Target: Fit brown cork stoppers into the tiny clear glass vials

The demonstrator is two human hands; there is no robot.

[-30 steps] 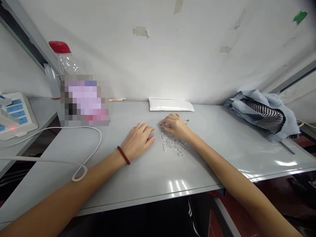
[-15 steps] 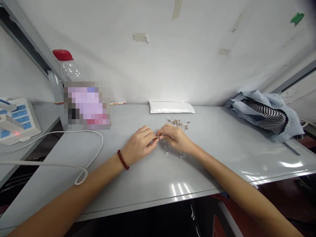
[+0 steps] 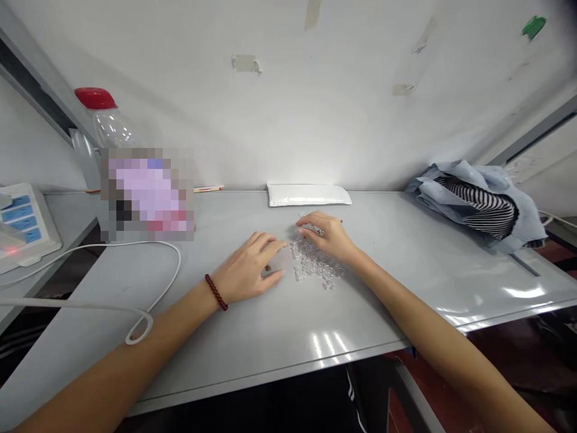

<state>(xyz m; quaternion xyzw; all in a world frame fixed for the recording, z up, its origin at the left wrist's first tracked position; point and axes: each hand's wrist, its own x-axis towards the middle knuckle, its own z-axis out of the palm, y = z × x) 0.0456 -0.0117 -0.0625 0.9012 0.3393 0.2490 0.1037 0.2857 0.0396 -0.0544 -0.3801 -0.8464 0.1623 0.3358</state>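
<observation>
Hands rest on the gray table (image 3: 252, 343). The left hand (image 3: 247, 270) lies with fingers loosely curled beside a tiny brown bead (image 3: 267, 267). The right hand (image 3: 328, 236) pinches something small at the far side of the clear plastic bits (image 3: 315, 264), which sit between both hands.

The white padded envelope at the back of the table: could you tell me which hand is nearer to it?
Right. The right hand lies just in front of the white padded envelope; the left hand rests farther toward the table's near edge.
</observation>
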